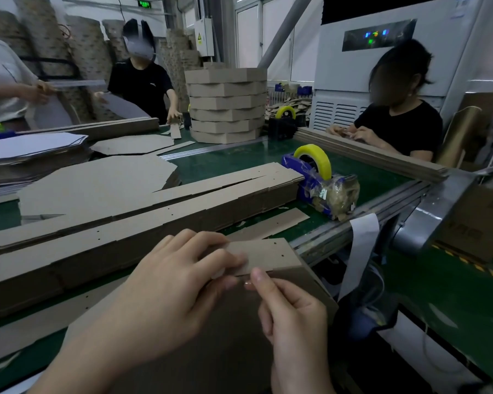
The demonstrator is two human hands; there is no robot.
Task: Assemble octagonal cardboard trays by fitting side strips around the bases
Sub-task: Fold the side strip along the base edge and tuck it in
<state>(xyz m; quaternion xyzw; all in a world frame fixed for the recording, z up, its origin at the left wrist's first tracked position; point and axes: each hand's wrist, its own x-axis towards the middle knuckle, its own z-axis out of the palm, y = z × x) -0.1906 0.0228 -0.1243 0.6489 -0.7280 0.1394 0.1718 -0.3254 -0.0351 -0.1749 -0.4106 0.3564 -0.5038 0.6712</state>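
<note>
A brown cardboard side strip (268, 254) with small punched holes stands along the far edge of a cardboard base (211, 351) right in front of me. My left hand (168, 282) curls over the strip's near end, fingers pinching its top edge. My right hand (291, 317) pinches the seam where the strip meets the base, thumb up. A thick stack of more side strips (143, 220) lies across the green table (228, 166) just beyond my hands. Flat octagonal bases (97, 183) lie behind that stack.
A blue tape dispenser with a yellow roll (316, 169) stands to the right of the strips. Finished trays (228, 106) are piled at the table's far side. Three other people work around the table. The table's metal edge (353, 223) runs at my right.
</note>
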